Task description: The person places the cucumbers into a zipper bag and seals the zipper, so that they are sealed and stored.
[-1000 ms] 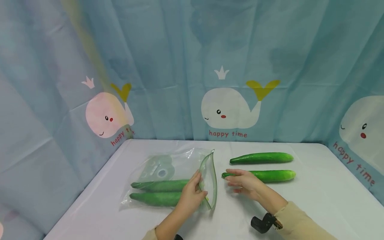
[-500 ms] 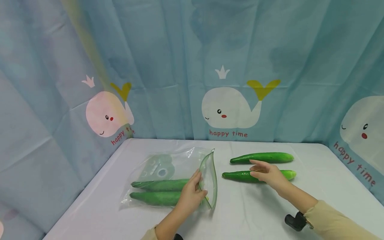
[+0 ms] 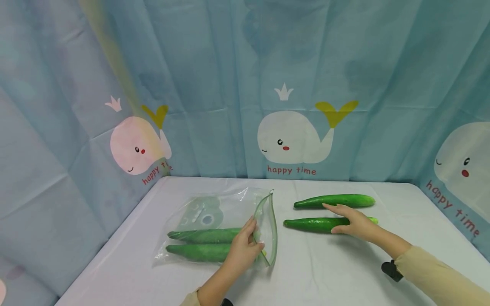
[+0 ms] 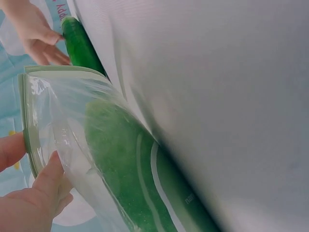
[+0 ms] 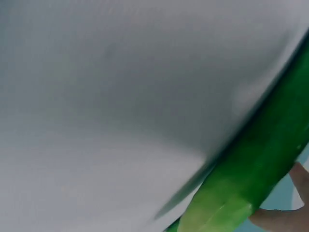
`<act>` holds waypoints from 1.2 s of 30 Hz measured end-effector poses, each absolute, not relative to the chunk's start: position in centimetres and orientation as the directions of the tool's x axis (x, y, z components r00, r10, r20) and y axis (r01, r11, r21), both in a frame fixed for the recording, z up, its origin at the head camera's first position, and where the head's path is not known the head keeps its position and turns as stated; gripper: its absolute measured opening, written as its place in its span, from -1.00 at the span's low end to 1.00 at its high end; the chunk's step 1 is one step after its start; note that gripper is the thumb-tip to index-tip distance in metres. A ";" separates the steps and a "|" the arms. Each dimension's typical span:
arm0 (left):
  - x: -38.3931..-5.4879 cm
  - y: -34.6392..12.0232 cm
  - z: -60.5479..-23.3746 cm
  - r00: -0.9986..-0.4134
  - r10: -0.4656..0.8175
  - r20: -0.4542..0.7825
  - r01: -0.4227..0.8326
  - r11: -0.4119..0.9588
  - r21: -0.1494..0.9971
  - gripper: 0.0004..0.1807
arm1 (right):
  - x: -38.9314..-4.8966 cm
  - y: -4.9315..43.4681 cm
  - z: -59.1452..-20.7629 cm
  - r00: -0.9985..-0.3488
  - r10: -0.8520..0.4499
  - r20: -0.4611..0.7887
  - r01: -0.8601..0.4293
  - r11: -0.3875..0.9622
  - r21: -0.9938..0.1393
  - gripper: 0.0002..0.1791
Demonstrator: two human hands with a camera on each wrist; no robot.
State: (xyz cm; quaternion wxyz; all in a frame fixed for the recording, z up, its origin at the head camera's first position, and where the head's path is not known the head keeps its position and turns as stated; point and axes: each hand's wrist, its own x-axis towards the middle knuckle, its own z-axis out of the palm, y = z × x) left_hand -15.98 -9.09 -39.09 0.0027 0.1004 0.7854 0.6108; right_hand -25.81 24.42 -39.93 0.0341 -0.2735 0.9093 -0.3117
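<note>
My left hand (image 3: 243, 247) pinches the green-edged mouth of a clear zip bag (image 3: 235, 208), thumb on one side and fingers on the other. Two cucumbers (image 3: 199, 253) lie inside the bag, their right ends partly behind that hand. On the right of the table are two more cucumbers, a far one (image 3: 329, 201) and a near one (image 3: 311, 225). Over the near one my right hand (image 3: 357, 224) is spread, thumb on its front side and fingers reaching across its back. The right wrist view has the cucumber (image 5: 260, 159) close up, with fingers (image 5: 277, 220) at its edge.
A white table (image 3: 298, 276) carries everything. Blue curtain (image 3: 214, 140) with whale prints stands behind it and along both sides. A pale green flower-shaped print (image 3: 203, 214) shows in the bag's back half. A black wrist camera (image 3: 392, 270) sits by the right sleeve.
My right hand has moved right from the near cucumber's stem end to its middle and lowered over it, thumb and fingers spreading apart. The left hand and bag stay put.
</note>
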 end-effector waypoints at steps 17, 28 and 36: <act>-15.9 -8.8 -39.4 -0.982 0.158 0.102 0.136 0.218 0.967 -0.24 | -27.5 24.6 -40.9 -0.820 -0.565 -0.090 -0.448 0.732 -0.513 -0.25; -16.0 -9.0 -39.4 -0.984 0.149 0.098 0.132 0.241 0.961 -0.24 | -27.8 24.3 -40.7 -0.816 -0.570 -0.096 -0.452 0.732 -0.509 -0.27; -16.1 -9.1 -39.4 -0.984 0.145 0.099 0.131 0.234 0.963 -0.24 | -28.0 24.0 -41.0 -0.831 -0.546 -0.107 -0.447 0.770 -0.456 -0.25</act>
